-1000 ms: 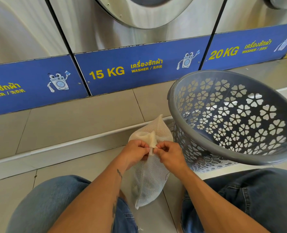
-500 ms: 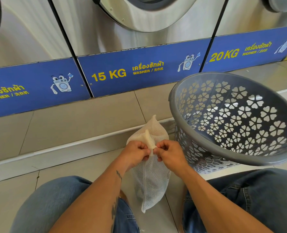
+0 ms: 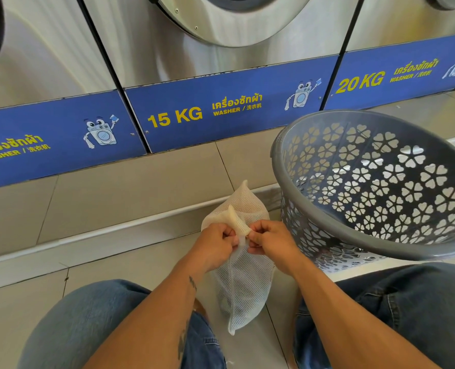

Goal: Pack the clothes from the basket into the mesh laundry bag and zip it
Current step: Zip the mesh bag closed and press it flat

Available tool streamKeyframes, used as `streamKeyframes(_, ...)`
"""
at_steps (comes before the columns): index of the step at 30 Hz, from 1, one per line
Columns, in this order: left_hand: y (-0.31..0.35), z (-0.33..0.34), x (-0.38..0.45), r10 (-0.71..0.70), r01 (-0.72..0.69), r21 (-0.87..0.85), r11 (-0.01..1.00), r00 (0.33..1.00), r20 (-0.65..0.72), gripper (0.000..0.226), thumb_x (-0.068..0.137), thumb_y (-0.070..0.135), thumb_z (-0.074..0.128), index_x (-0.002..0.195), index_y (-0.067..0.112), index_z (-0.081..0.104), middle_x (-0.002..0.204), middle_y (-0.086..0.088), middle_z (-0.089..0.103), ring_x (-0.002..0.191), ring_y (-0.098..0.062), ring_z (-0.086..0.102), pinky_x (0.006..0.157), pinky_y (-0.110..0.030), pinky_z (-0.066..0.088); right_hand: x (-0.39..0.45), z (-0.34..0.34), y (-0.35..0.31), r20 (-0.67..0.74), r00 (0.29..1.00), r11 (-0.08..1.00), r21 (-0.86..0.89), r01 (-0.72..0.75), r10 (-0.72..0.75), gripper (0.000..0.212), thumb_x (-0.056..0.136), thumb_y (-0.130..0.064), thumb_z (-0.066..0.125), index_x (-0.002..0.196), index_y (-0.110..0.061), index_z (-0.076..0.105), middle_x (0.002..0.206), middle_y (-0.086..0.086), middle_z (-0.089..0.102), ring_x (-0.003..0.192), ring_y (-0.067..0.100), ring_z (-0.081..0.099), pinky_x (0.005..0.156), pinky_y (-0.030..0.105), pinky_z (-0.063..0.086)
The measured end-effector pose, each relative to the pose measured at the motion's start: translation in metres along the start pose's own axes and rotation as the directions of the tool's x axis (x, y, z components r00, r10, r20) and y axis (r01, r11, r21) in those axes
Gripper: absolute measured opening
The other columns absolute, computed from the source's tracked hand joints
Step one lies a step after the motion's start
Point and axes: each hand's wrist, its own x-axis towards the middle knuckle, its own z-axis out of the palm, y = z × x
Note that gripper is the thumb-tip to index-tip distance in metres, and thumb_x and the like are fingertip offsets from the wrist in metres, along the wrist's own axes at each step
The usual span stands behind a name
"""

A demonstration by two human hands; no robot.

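Observation:
A white mesh laundry bag (image 3: 243, 286) hangs between my knees above the tiled floor, its top corner pointing up. My left hand (image 3: 215, 243) and my right hand (image 3: 270, 241) both pinch the bag's seam at its middle, fingertips almost touching. A pale cloth shows faintly through the mesh near the top. To the right stands a grey plastic basket (image 3: 279, 158) with flower-shaped holes, tilted toward me. No clothes show inside it.
A row of steel washing machines (image 3: 229, 62) with blue label strips lines the back, on a raised tiled step (image 3: 130, 190). My knees in blue jeans (image 3: 88, 323) flank the bag. Beige floor tiles lie to the left.
The bag's upper part has folded a little differently and my hands have shifted slightly on the seam. The view has tilted down a little.

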Motion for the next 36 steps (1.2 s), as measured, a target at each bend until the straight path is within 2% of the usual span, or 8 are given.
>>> streamKeyframes(5, -0.002, 0.001, 0.002, -0.052, 0.051, -0.218, 0.975, 0.999, 0.004, 0.016, 0.087, 0.000, 0.059, 0.083, 0.013, 0.068, 0.087, -0.007, 0.072, 0.082, -0.017, 0.069, 0.084, -0.033, 0.057, 0.001, 0.008, 0.002, -0.023, 0.999, 0.996, -0.085, 0.038, -0.040, 0.012, 0.096, -0.003, 0.058, 0.089, -0.005, 0.066, 0.075, 0.004, 0.063, 0.069, 0.012, 0.062, 0.063, 0.023, 0.059)
streamKeyframes(12, -0.004, -0.002, -0.001, -0.050, 0.046, -0.287, 0.957, 0.999, -0.005, 0.018, 0.083, -0.004, 0.061, 0.079, 0.012, 0.069, 0.084, -0.010, 0.073, 0.081, -0.023, 0.070, 0.082, -0.039, 0.059, -0.003, 0.018, 0.008, -0.060, 0.987, 0.975, -0.180, 0.133, -0.146, 0.013, 0.094, -0.006, 0.061, 0.083, -0.013, 0.063, 0.077, 0.001, 0.061, 0.072, 0.014, 0.061, 0.064, 0.031, 0.061)
streamKeyframes(17, -0.006, -0.002, -0.005, -0.043, 0.051, -0.298, 0.953, 0.998, 0.034, 0.013, 0.084, -0.004, 0.062, 0.085, 0.006, 0.070, 0.079, -0.010, 0.073, 0.074, -0.020, 0.069, 0.085, -0.042, 0.058, -0.005, 0.020, 0.009, -0.053, 0.986, 0.966, -0.219, 0.141, -0.156, 0.008, 0.092, -0.006, 0.064, 0.084, -0.008, 0.066, 0.078, 0.004, 0.063, 0.071, 0.016, 0.063, 0.065, 0.033, 0.063)
streamKeyframes(23, -0.005, -0.005, -0.006, -0.049, 0.040, -0.155, 0.987, 0.997, -0.054, 0.008, 0.084, 0.008, 0.064, 0.080, 0.011, 0.070, 0.077, -0.007, 0.074, 0.078, -0.023, 0.070, 0.083, -0.045, 0.057, -0.005, 0.013, 0.002, 0.002, 0.996, 0.989, -0.124, 0.084, -0.084, 0.012, 0.091, -0.004, 0.065, 0.081, -0.009, 0.067, 0.076, 0.004, 0.064, 0.071, 0.015, 0.063, 0.071, 0.035, 0.063)
streamKeyframes(26, 0.002, -0.008, -0.008, 0.014, -0.008, 0.069, 0.998, 0.995, -0.096, 0.011, 0.087, 0.013, 0.060, 0.078, 0.014, 0.066, 0.078, -0.001, 0.069, 0.074, -0.019, 0.064, 0.067, -0.035, 0.054, -0.001, 0.010, -0.001, -0.003, 0.996, 0.961, -0.262, 0.089, -0.093, 0.014, 0.092, -0.007, 0.065, 0.078, -0.008, 0.065, 0.074, 0.004, 0.063, 0.069, 0.016, 0.061, 0.070, 0.040, 0.062)
streamKeyframes(29, 0.008, -0.010, -0.012, 0.089, -0.051, 0.258, 0.965, 0.986, -0.140, 0.018, 0.090, 0.014, 0.054, 0.073, 0.018, 0.059, 0.073, 0.004, 0.060, 0.061, -0.011, 0.051, 0.053, -0.025, 0.038, 0.002, 0.012, -0.005, 0.035, 0.987, 0.874, -0.459, 0.158, -0.160, 0.017, 0.094, -0.012, 0.061, 0.080, -0.002, 0.063, 0.068, 0.001, 0.057, 0.063, 0.014, 0.052, 0.059, 0.038, 0.051)
streamKeyframes(32, 0.008, -0.011, -0.013, 0.102, -0.052, 0.291, 0.955, 0.982, -0.159, 0.019, 0.091, 0.015, 0.052, 0.073, 0.019, 0.055, 0.075, 0.003, 0.059, 0.061, -0.011, 0.049, 0.051, -0.024, 0.035, 0.001, 0.014, -0.010, 0.079, 0.967, 0.784, -0.572, 0.242, -0.241, 0.020, 0.093, -0.012, 0.058, 0.074, -0.007, 0.059, 0.066, -0.003, 0.053, 0.062, 0.012, 0.046, 0.058, 0.033, 0.042)
streamKeyframes(36, 0.008, -0.012, -0.017, 0.121, -0.071, 0.261, 0.963, 0.976, -0.181, 0.015, 0.091, 0.013, 0.053, 0.077, 0.012, 0.059, 0.076, 0.003, 0.056, 0.064, -0.010, 0.048, 0.053, -0.026, 0.038, 0.001, 0.010, -0.010, 0.125, 0.966, 0.783, -0.567, 0.256, -0.225, 0.018, 0.093, -0.012, 0.059, 0.076, -0.018, 0.059, 0.068, -0.006, 0.054, 0.065, 0.012, 0.047, 0.060, 0.032, 0.042)
